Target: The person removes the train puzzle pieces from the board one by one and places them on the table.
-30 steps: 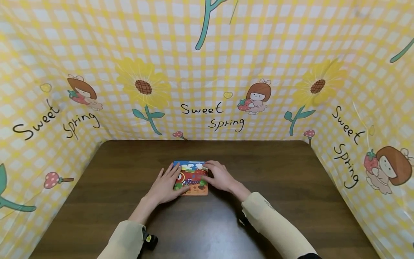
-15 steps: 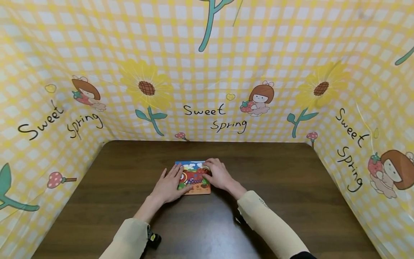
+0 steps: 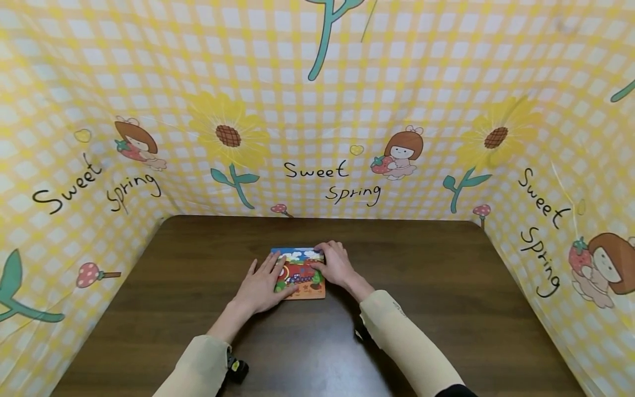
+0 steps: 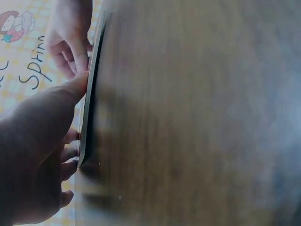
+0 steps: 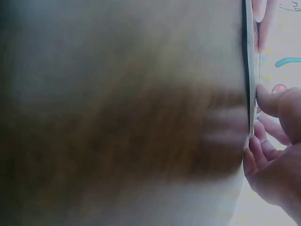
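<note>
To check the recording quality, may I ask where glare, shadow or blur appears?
Head view: glare on the dark brown wood-grained table, while the colourful rectangular picture board looks fairly clear; left wrist view: the left hand is dark; right wrist view: table blurred, shadow across it, yellow-and-white checked cloth washed out.

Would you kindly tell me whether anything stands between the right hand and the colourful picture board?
Nothing visible does: the right hand touches the colourful picture board directly at its right side. The left hand rests at the opposite side, apart from the right.
</note>
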A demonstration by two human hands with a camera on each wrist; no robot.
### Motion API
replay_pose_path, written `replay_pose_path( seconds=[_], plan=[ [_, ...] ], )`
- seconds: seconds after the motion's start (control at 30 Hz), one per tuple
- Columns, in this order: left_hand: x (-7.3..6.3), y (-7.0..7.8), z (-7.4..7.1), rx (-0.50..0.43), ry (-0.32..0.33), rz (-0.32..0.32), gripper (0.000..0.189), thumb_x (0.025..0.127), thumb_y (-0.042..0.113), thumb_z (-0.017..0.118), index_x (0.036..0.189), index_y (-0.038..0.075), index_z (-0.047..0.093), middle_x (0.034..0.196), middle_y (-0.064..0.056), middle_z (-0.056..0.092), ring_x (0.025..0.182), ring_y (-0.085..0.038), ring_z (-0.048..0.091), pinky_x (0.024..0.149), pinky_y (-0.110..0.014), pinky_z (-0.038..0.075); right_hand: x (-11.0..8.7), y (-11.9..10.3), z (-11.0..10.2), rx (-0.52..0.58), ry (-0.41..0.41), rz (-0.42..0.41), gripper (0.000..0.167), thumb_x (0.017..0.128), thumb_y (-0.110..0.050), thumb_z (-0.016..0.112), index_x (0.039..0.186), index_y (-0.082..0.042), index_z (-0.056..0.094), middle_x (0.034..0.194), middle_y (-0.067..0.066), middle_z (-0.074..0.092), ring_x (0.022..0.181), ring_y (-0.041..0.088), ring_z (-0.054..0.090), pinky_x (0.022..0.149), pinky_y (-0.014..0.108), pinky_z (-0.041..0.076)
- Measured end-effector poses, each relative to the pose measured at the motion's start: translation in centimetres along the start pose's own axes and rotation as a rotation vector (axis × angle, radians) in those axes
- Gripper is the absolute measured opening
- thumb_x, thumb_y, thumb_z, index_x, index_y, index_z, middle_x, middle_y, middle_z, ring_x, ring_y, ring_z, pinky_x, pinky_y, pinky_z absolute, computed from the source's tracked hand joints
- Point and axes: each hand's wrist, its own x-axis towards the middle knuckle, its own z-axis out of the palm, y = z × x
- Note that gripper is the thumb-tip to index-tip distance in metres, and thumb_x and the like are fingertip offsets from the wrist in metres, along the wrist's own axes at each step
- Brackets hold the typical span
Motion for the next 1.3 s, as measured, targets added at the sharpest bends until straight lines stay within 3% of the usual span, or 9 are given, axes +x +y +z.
replay_pose_path(
  seconds=[0.17, 0.47, 0.73, 1.0, 1.3],
  plan=[
    [-0.09, 0.04, 0.09, 0.002, 0.002, -0.007, 0.095, 0.105, 0.070, 0.059, 0.173, 0.009, 0.035, 0.182, -0.021, 0.027, 0.170, -0.041, 0.027, 0.136, -0.072, 0.016, -0.01, -0.02, 0.03, 0.030, 0.006, 0.007, 0.040, 0.103, -0.025, 0.081, 0.134, -0.003, 0.071, 0.123, 0.015, 0.065, 0.117, 0.031, 0.055, 0.100, 0.051, 0.045],
    [-0.24, 0.19, 0.14, 0.006, 0.000, -0.015, 0.095, 0.105, 0.070, 0.060, 0.173, 0.008, 0.036, 0.182, -0.020, 0.027, 0.171, -0.040, 0.026, 0.135, -0.073, 0.019, -0.05, -0.24, 0.34, 0.093, 0.001, 0.048, 0.038, 0.103, -0.022, 0.080, 0.132, -0.001, 0.067, 0.137, 0.021, 0.060, 0.127, 0.038, 0.053, 0.111, 0.059, 0.042],
    [-0.26, 0.27, -0.29, 0.009, 0.001, -0.019, 0.095, 0.105, 0.069, 0.060, 0.173, 0.008, 0.035, 0.182, -0.021, 0.027, 0.171, -0.040, 0.025, 0.135, -0.072, 0.018, 0.30, -0.37, 0.41, 0.133, 0.009, 0.074, 0.028, 0.103, -0.020, 0.080, 0.124, -0.004, 0.068, 0.139, 0.021, 0.060, 0.131, 0.039, 0.053, 0.114, 0.059, 0.040],
    [-0.22, 0.34, -0.45, 0.003, 0.003, -0.018, 0.094, 0.105, 0.067, 0.061, 0.173, 0.007, 0.036, 0.181, -0.022, 0.028, 0.170, -0.041, 0.027, 0.135, -0.073, 0.019, 0.17, -0.38, 0.50, 0.115, 0.020, 0.014, 0.037, 0.105, -0.017, 0.077, 0.140, -0.006, 0.069, 0.148, 0.018, 0.063, 0.137, 0.039, 0.053, 0.115, 0.061, 0.041],
    [-0.29, 0.36, -0.18, 0.030, -0.003, -0.020, 0.095, 0.104, 0.072, 0.058, 0.173, 0.010, 0.037, 0.182, -0.019, 0.028, 0.171, -0.039, 0.027, 0.135, -0.072, 0.019, 0.37, -0.89, 0.40, 0.037, -0.004, -0.008, 0.037, 0.105, -0.019, 0.078, 0.137, -0.003, 0.070, 0.126, 0.017, 0.067, 0.117, 0.033, 0.054, 0.101, 0.052, 0.043]
  ],
)
